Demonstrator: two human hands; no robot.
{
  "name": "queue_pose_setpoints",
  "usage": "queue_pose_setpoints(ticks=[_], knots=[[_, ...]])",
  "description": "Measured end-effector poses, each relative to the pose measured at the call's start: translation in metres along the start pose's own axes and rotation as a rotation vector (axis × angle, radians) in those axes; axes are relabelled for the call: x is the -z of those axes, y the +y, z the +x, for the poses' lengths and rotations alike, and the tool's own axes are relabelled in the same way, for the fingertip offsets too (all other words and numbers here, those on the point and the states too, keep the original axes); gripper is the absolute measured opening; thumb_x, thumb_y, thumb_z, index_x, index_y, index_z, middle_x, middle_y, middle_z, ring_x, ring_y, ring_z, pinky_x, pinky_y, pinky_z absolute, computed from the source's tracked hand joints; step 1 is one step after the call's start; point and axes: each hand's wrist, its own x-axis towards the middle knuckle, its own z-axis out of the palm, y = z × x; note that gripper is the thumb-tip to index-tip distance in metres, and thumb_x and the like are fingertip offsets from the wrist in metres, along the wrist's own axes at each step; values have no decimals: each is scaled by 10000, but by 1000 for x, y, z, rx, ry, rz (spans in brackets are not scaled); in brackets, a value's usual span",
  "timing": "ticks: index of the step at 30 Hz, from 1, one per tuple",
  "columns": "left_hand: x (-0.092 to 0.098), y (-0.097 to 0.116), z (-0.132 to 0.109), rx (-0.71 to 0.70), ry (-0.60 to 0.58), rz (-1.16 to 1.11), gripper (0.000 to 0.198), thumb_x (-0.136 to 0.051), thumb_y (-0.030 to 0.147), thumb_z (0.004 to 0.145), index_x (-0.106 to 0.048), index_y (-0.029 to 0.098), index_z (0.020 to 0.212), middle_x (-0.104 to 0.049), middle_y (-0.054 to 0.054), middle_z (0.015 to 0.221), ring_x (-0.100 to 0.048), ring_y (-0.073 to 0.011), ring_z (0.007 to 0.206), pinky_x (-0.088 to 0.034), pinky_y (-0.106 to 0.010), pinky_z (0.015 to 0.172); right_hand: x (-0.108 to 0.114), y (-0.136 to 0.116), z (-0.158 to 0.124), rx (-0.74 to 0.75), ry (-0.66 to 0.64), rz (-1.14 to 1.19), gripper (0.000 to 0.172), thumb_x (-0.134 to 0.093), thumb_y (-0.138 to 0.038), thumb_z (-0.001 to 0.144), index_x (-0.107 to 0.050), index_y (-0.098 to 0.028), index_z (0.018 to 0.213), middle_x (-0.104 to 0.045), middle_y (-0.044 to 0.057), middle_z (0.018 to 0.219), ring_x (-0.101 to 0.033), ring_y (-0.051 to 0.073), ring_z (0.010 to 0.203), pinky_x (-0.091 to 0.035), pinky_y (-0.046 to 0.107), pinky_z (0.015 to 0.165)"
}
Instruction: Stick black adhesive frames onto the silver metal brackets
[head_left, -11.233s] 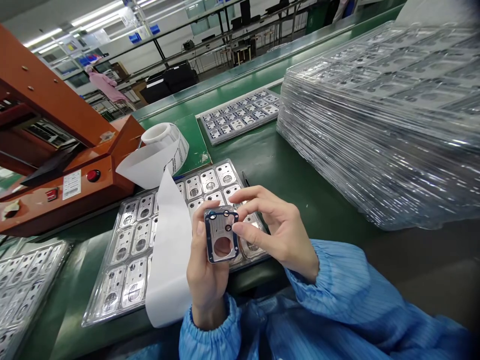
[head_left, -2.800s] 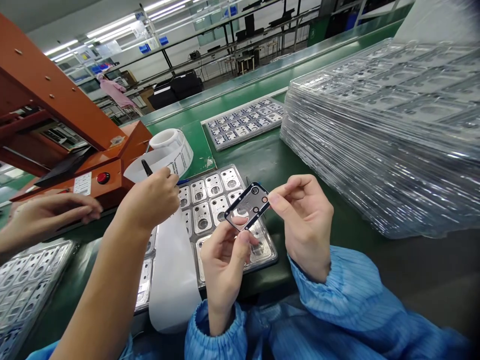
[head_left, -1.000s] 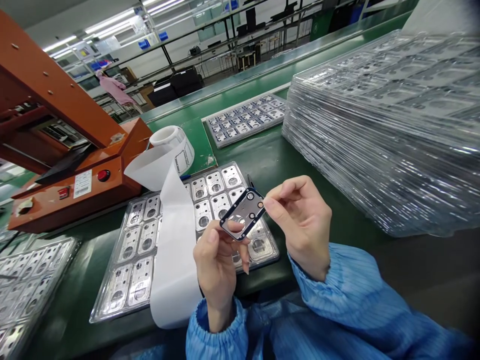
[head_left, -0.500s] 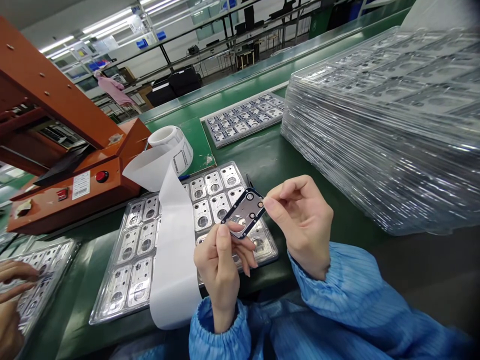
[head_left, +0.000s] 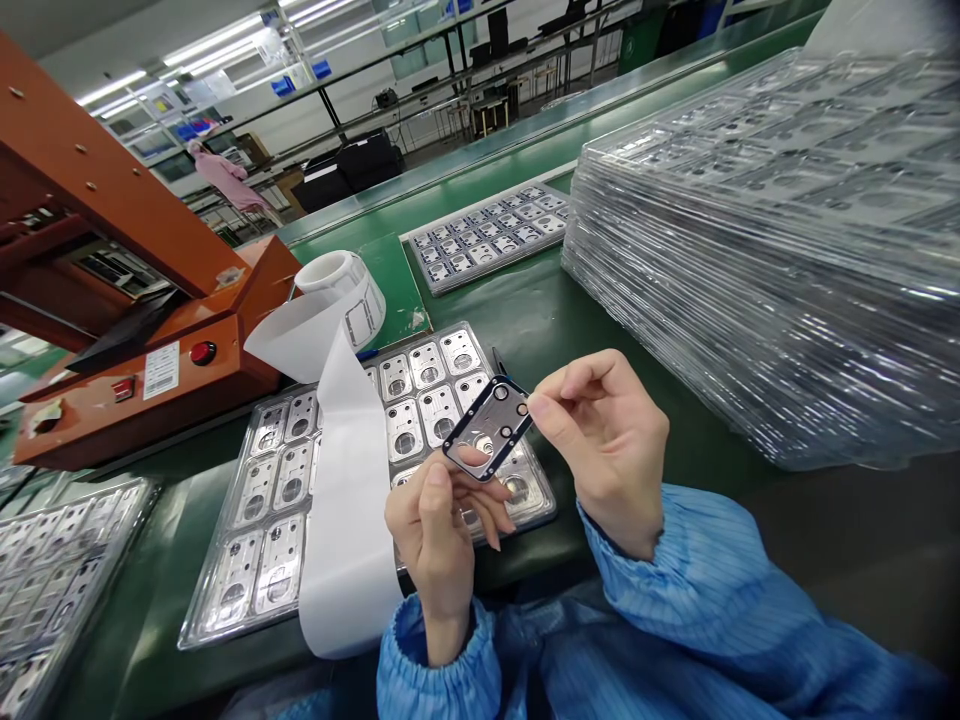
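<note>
I hold a small flat metal plate (head_left: pixel 486 426) with a dark rim and round holes between both hands, tilted over a clear tray (head_left: pixel 225 610). My left hand (head_left: pixel 439 535) pinches its near edge from below. My right hand (head_left: pixel 609 440) pinches its far corner with thumb and forefinger. The tray under the plate holds rows of similar metal plates (head_left: pixel 409 425). A white strip of label backing (head_left: pixel 341 500) runs from a roll (head_left: pixel 341 280) down across the tray toward me.
A tall stack of clear empty trays (head_left: pixel 765 250) fills the right side. A second filled tray (head_left: pixel 487 235) lies farther back on the green belt (head_left: pixel 540 320). An orange press machine (head_left: pixel 142 300) stands at left, another tray (head_left: pixel 45 560) below it.
A co-worker's hand seen at the lower left half a second ago is gone. My left forefinger has shifted slightly along the plate's near edge; the plate stays between both hands.
</note>
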Motion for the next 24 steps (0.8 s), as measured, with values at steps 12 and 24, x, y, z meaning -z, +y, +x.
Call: queue_pose_setpoints(ticks=[12, 24], knots=[[-11, -2, -3, -64, 110, 120, 253, -517, 319, 860, -637, 163, 700, -614, 5, 482, -510, -106, 296, -351, -169, 249, 3, -2, 2, 68, -11, -48, 164, -613, -114, 812, -484, -213, 796, -505, -7, 718, -539, 145, 663, -468, 306, 630], [-12, -2, -3, -70, 134, 155, 261, -495, 309, 877, -607, 162, 693, -601, 20, 470, -493, -88, 287, -335, -154, 248, 3, -1, 0, 108, -29, -28, 182, -599, -88, 821, -480, -222, 789, -524, -10, 705, -537, 148, 652, -453, 318, 616]])
